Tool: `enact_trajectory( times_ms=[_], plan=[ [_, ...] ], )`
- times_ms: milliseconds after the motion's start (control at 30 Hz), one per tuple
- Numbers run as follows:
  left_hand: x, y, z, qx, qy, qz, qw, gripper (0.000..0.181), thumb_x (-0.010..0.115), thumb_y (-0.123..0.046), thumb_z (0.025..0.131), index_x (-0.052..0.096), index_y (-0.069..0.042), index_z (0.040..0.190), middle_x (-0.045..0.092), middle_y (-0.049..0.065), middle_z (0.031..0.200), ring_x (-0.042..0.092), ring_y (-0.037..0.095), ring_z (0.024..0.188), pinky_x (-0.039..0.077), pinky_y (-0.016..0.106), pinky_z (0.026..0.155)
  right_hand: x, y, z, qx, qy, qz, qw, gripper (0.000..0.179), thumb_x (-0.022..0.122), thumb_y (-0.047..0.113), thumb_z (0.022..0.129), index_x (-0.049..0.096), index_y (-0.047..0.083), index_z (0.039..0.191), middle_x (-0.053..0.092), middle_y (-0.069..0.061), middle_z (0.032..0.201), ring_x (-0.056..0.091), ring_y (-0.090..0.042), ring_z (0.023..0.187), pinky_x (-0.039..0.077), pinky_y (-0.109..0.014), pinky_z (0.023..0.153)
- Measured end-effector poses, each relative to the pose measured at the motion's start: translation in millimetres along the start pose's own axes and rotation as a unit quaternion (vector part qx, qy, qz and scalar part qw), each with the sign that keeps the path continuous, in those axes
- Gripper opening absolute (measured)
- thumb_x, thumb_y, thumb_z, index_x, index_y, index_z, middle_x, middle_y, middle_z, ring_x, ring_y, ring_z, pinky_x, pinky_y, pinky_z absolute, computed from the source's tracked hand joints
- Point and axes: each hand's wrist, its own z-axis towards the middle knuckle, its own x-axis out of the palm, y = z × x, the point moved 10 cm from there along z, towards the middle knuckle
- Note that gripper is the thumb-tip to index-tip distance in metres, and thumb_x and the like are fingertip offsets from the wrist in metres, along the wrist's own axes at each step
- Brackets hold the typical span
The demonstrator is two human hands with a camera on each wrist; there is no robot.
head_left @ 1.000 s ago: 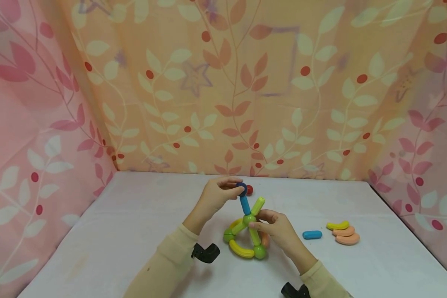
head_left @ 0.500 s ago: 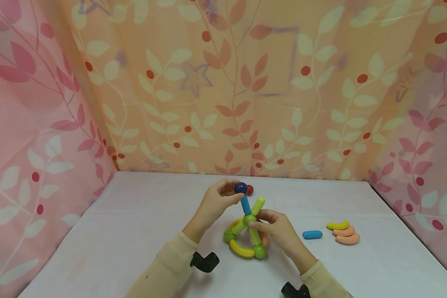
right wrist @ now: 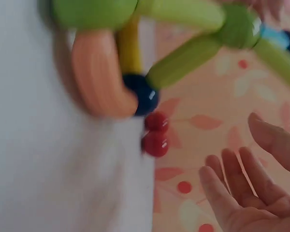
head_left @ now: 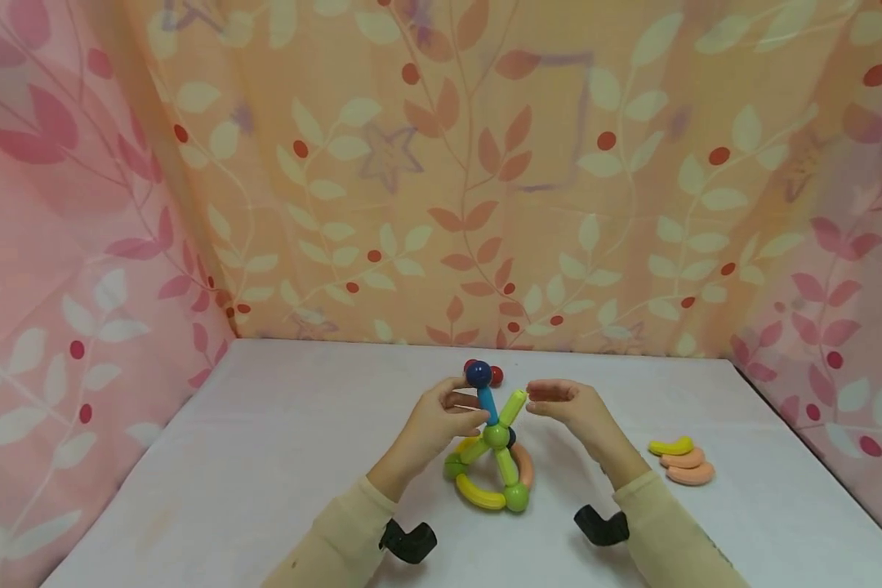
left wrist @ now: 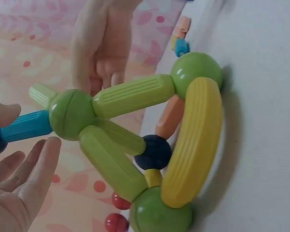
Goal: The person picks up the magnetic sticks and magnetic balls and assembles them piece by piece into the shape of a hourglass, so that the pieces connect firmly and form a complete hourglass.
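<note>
A ball-and-stick toy structure (head_left: 496, 437) stands on the white table. Green balls (left wrist: 176, 215), a dark blue ball (left wrist: 153, 152) and curved yellow (left wrist: 195, 142) and orange sticks (right wrist: 97, 72) form its base. From the upper green ball (left wrist: 71, 114) rise a blue stick (left wrist: 26, 125) topped by a dark blue ball (head_left: 478, 374), and a light green stick (head_left: 514, 407). My left hand (head_left: 439, 416) is around the blue stick, fingers loosely extended; whether the thumb touches it is unclear. Beside the light green stick's tip, my right hand (right wrist: 253, 188) holds nothing.
Two red balls (right wrist: 156, 133) lie behind the structure. A curved yellow stick (head_left: 671, 447) and two curved orange sticks (head_left: 691, 474) rest at the right. A loose blue stick (left wrist: 182, 47) is hidden in the head view. Patterned curtains (head_left: 456, 180) enclose the table.
My left hand has slid down from the dark blue ball to beside the blue stick. My right hand has let go of the upper green ball and moved up and right.
</note>
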Motion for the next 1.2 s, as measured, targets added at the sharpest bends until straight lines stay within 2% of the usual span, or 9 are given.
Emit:
enact_trajectory(
  times_ms=[200, 333, 467, 700, 900, 1100, 1200],
  plan=[
    [3.3, 8.6, -2.6, -0.016, 0.011, 0.013, 0.9997, 0.052, 0.076, -0.021, 0.088, 0.056, -0.007, 0.134, 0.07, 0.012, 0.119, 0.069, 0.022, 0.107, 0.059, 0.037, 0.091, -5, -1, 48.9, 0.0, -0.023, -0.053, 0.9983, 0.049, 0.071, 0.027, 0.092, 0.06, 0.003, 0.133, 0.062, -0.019, 0.135, 0.058, -0.034, 0.125, 0.043, -0.054, 0.111],
    [3.2, 14.1, -3.2, -0.024, 0.019, 0.031, 0.9991, 0.05, 0.077, -0.024, 0.087, 0.059, -0.008, 0.131, 0.07, 0.009, 0.118, 0.068, 0.02, 0.106, 0.058, 0.037, 0.094, 3, -4, 75.5, 0.004, -0.012, -0.079, 0.9968, 0.051, 0.073, 0.03, 0.091, 0.06, 0.004, 0.133, 0.063, -0.018, 0.134, 0.057, -0.034, 0.126, 0.044, -0.051, 0.11],
    [4.2, 18.0, -3.0, -0.027, 0.024, 0.044, 0.9984, 0.048, 0.078, -0.025, 0.086, 0.061, -0.009, 0.127, 0.071, 0.008, 0.116, 0.068, 0.02, 0.106, 0.058, 0.038, 0.094, 10, -5, 92.8, -0.007, 0.003, -0.083, 0.9965, 0.052, 0.072, 0.027, 0.091, 0.058, 0.004, 0.136, 0.061, -0.018, 0.137, 0.055, -0.035, 0.129, 0.043, -0.051, 0.111],
    [10.1, 21.3, -3.5, -0.026, 0.031, 0.081, 0.9959, 0.043, 0.082, -0.031, 0.082, 0.065, -0.012, 0.118, 0.07, 0.001, 0.112, 0.066, 0.018, 0.106, 0.055, 0.04, 0.097, 21, -9, 106.7, -0.018, 0.025, -0.077, 0.9966, 0.058, 0.076, 0.025, 0.087, 0.057, 0.005, 0.138, 0.057, -0.018, 0.141, 0.056, -0.035, 0.128, 0.046, -0.05, 0.109],
    [13.4, 22.5, -4.2, -0.022, 0.038, 0.092, 0.9948, 0.038, 0.082, -0.029, 0.083, 0.067, -0.012, 0.113, 0.07, 0.0, 0.109, 0.066, 0.017, 0.103, 0.057, 0.038, 0.094, 27, -17, 111.7, 0.004, 0.045, -0.096, 0.9944, 0.057, 0.076, 0.027, 0.087, 0.057, 0.007, 0.138, 0.057, -0.016, 0.142, 0.061, -0.031, 0.119, 0.05, -0.046, 0.105],
    [12.2, 22.5, -3.3, -0.016, 0.036, 0.092, 0.995, 0.034, 0.08, -0.03, 0.084, 0.069, -0.012, 0.111, 0.072, 0.0, 0.106, 0.066, 0.015, 0.1, 0.058, 0.034, 0.091, 35, -8, 114.9, -0.008, 0.055, -0.1, 0.9935, 0.057, 0.072, 0.019, 0.089, 0.053, 0.005, 0.141, 0.058, -0.019, 0.14, 0.062, -0.029, 0.115, 0.051, -0.044, 0.104],
    [11.3, 22.8, -3.2, -0.017, 0.031, 0.093, 0.995, 0.036, 0.08, -0.033, 0.084, 0.069, -0.013, 0.111, 0.071, 0.0, 0.107, 0.066, 0.015, 0.101, 0.057, 0.035, 0.092, 39, -2, 116.8, -0.022, 0.056, -0.107, 0.9924, 0.053, 0.072, 0.014, 0.088, 0.056, 0.003, 0.138, 0.061, -0.019, 0.135, 0.063, -0.027, 0.111, 0.053, -0.041, 0.101]
  ],
)
